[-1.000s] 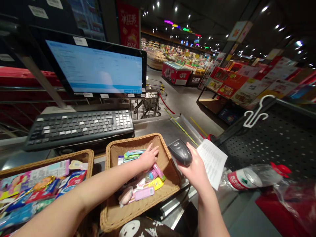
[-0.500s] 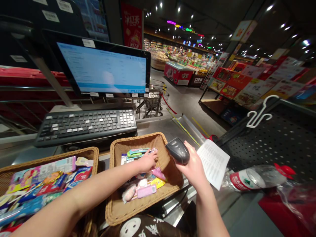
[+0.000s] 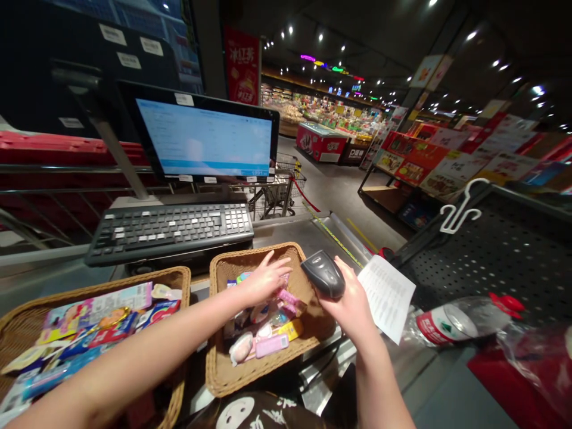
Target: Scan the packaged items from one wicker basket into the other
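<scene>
My right hand (image 3: pixel 351 292) is wrapped round a dark grey barcode scanner (image 3: pixel 322 274), held over the right side of a woven basket (image 3: pixel 223 381). Above the same basket, my left hand (image 3: pixel 267 279) has its fingers stretched out and apart. Just below those fingers lies a small pink package (image 3: pixel 291 304), and whether they touch it I cannot tell. A pale purple box (image 3: pixel 271 345), a yellow packet (image 3: pixel 292 329) and a whitish rounded item (image 3: pixel 242 347) sit lower in the basket. My left hand and forearm hide part of the contents.
To the left is a second woven basket (image 3: pixel 181 292) full of colourful packets. Behind stand a keyboard (image 3: pixel 174 229) and a monitor (image 3: pixel 210 140). At right are a printed paper sheet (image 3: pixel 388 295), a plastic bottle (image 3: pixel 451 322) with a red cap and a white hook (image 3: pixel 460 208).
My left hand has lifted slightly and its fingers have spread. The pink package under it looks shifted. The scanner stays in my right hand, and the view has turned slightly left.
</scene>
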Demonstrator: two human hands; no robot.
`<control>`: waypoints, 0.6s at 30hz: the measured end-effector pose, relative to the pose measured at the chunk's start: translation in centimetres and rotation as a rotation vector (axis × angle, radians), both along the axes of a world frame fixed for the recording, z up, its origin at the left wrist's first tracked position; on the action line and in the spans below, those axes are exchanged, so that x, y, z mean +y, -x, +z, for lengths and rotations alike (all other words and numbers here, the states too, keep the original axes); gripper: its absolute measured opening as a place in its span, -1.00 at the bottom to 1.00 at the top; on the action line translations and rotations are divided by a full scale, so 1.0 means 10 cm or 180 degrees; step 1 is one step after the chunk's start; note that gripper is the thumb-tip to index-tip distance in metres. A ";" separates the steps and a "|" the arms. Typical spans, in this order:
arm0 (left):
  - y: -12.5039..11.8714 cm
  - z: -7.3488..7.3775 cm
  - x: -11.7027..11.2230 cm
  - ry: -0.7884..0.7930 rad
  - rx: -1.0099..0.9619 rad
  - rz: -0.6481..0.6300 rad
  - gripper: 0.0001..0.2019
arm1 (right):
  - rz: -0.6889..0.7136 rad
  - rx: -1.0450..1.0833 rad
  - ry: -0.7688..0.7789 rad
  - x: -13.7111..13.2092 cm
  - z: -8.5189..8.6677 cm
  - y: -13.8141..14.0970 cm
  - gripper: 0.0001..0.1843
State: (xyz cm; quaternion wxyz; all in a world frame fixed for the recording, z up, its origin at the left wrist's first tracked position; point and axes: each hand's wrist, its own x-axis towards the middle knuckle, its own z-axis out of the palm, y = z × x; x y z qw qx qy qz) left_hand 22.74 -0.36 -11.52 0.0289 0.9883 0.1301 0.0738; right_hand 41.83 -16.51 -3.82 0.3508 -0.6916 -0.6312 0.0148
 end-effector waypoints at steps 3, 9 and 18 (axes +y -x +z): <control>0.27 0.29 0.03 -0.0093 -0.0327 0.0116 -0.87 | 0.0027 -0.0024 -0.0110 0.02 0.05 0.10 -0.41; 0.91 0.74 0.00 -0.0603 -0.0657 0.0550 -0.85 | 0.0215 -0.0073 -0.0390 0.09 0.22 0.37 -0.44; 1.80 1.26 -0.11 -0.1364 -0.1054 0.1284 -0.75 | 0.0679 -0.0342 -0.0845 0.15 0.62 0.93 -0.47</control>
